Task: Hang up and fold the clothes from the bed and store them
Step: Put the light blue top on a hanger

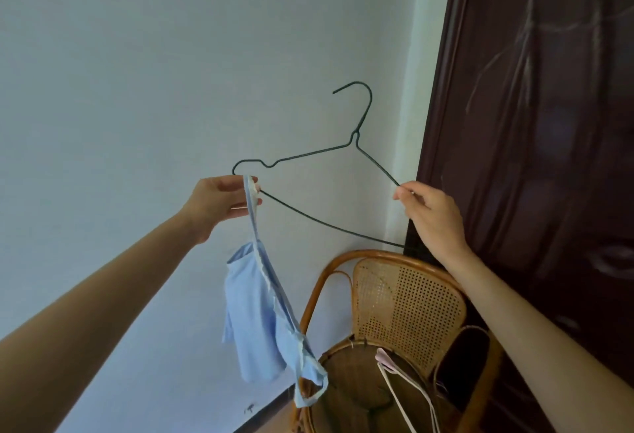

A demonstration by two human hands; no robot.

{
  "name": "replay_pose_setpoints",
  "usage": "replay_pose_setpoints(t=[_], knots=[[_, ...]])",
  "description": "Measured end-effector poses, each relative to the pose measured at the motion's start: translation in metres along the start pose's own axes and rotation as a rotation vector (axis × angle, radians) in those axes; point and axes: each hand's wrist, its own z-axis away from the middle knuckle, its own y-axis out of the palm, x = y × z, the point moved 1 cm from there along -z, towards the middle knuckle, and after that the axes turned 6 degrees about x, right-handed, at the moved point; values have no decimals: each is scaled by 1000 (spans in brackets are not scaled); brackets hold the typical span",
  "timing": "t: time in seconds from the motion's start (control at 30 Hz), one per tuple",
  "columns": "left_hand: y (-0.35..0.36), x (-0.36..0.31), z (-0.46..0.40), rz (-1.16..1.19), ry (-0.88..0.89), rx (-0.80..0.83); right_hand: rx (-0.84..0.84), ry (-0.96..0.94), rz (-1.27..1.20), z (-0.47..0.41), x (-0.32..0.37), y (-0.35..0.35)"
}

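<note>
Two hands hold the wire hanger aloft: the left hand pinches the blue garment's strap onto one end for threading; the right hand pinches the other end, steadying it.

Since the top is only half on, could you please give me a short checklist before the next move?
1. Left hand holds one strap at the hanger's end: ok.
2. Right hand grips the other end: ok.
3. Strap seated in the notch: not ok.
4. Second strap on the hanger: not ok, it dangles low.
5. Blue top clear of the chair: cannot tell.
</note>
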Motion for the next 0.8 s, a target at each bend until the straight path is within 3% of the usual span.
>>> replay_pose_setpoints(t=[0.13,0.4,0.6,0.8], knots=[[-9,3,0,-226,9,-63,9,-16,137,-2,0,-18],[-14,5,-6,-296,-2,-46,48,-27,221,8,-2,-32],[-9,2,-9,-373,44,118,46,12,93,14,-4,-26],[-7,-3,-10,-338,26,-8,1,79,-34,19,-7,-20]])
